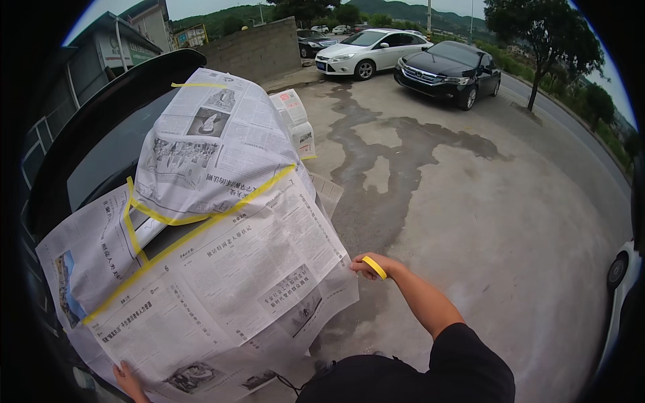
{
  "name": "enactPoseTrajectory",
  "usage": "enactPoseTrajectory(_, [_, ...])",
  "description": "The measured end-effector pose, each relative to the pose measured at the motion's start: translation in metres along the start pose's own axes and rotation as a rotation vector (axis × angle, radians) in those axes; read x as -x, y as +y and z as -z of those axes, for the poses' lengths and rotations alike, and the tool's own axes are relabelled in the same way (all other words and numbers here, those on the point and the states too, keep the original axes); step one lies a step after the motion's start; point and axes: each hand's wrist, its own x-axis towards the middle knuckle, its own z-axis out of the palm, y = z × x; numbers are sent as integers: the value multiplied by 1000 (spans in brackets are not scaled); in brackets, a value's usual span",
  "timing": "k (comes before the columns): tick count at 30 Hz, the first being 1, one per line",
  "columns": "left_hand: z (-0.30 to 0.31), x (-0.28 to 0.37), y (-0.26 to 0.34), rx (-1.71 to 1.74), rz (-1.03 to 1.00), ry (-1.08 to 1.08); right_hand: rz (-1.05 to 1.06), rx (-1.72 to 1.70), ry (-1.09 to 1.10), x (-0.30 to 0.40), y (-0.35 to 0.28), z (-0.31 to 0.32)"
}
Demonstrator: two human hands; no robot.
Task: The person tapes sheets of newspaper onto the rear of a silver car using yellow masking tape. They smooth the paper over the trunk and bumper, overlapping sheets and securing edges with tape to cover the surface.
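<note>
Newspaper sheets (216, 272), joined by yellow masking tape (189, 234), cover part of a dark vehicle (116, 146) before me. My right hand (373, 266) pinches the right edge of the large lower sheet, and a roll of yellow masking tape (375, 268) hangs around that hand. At the bottom left, my left hand (128, 381) is on the sheet's lower edge, fingers partly hidden, thumb on top. Another newspaper piece (201, 146) is taped above, over a raised part. A gap between the sheets shows a pale strip and dark surface of the vehicle.
A low block wall (257, 50) stands beyond the vehicle. A white car (373, 53) and a black car (448, 70) are parked on the concrete yard, which has a wet patch (373, 136). Another white car (615, 302) shows at the right rim.
</note>
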Motion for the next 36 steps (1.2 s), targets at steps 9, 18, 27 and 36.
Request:
enactPoseTrajectory(9, [82, 167, 43, 337, 558, -507, 74, 126, -379, 59, 21, 14])
enactPoseTrajectory(18, [176, 239, 191, 857, 474, -645, 566, -344, -587, 123, -194, 30])
enactPoseTrajectory(27, [232, 136, 311, 1231, -31, -143, 680, -941, -375, 52, -418, 34])
enactPoseTrajectory(36, [190, -68, 414, 1627, 143, 245, 806, -1199, -430, -42, -514, 99])
